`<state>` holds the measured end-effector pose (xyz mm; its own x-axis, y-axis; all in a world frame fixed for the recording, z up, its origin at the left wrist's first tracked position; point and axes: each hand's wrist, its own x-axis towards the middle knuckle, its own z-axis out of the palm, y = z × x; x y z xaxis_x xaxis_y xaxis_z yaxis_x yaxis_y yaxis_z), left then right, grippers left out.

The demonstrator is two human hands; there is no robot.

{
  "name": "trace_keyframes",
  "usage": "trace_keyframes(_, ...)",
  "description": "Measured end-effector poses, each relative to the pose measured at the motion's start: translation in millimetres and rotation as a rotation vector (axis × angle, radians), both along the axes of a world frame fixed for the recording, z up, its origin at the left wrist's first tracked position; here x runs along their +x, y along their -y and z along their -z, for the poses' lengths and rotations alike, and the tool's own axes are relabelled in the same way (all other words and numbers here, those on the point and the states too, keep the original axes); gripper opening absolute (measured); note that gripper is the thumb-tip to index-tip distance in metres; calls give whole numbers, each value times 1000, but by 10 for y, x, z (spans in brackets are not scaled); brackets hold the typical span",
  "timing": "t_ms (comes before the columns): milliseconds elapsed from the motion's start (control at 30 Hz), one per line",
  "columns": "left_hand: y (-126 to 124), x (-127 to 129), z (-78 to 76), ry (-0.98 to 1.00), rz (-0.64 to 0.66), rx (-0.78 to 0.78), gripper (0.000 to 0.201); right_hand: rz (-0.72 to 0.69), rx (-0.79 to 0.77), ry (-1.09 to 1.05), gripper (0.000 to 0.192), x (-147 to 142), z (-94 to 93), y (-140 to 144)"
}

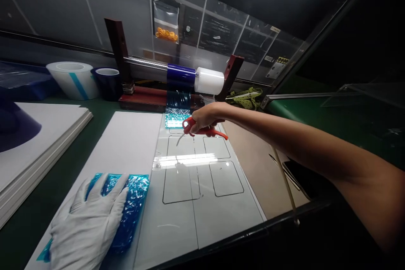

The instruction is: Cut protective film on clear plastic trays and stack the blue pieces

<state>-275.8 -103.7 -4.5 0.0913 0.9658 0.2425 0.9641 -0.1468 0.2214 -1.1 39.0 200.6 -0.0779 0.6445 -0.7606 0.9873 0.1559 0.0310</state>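
Observation:
My left hand (87,223), in a white glove, lies flat with spread fingers on a piece of crinkled blue film (133,206) that rests on a white sheet (126,143). My bare right hand (205,117) reaches far forward and grips a red-handled tool (207,130) with a thin metal nozzle pointing down-left. Just beyond it a strip of blue film (175,107) hangs from a roll (181,75) on a bar. Under the tool lies a glossy white panel (202,194) with rectangular outlines.
A red stand (144,97) holds the bar with the blue roll and a white roll (209,81). Tape rolls (76,78) sit at the back left. A stack of white boards (41,143) lies on the left. A thin hose (284,181) runs to the front edge.

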Motion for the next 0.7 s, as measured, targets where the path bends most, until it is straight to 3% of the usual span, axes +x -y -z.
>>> trace_keyframes(100,8,65,-156,-93,1,-10,49,-39,-37,6,26,-221,32,-50)
trace_keyframes(200,16,96,-202,-136,-34,-33,45,-89,-17,-19,25,-322,22,-67)
trace_keyframes(400,11,96,-107,-196,-51,67,41,-244,357,-221,31,-735,128,15)
trace_keyframes(567,25,91,-126,-187,-53,46,41,-283,651,-268,35,-1178,283,69)
trace_keyframes(633,31,97,-136,-178,-50,39,40,-286,643,-248,35,-1235,265,43)
trace_keyframes(700,33,105,-137,-178,-44,54,40,-285,518,-201,33,-1198,200,16)
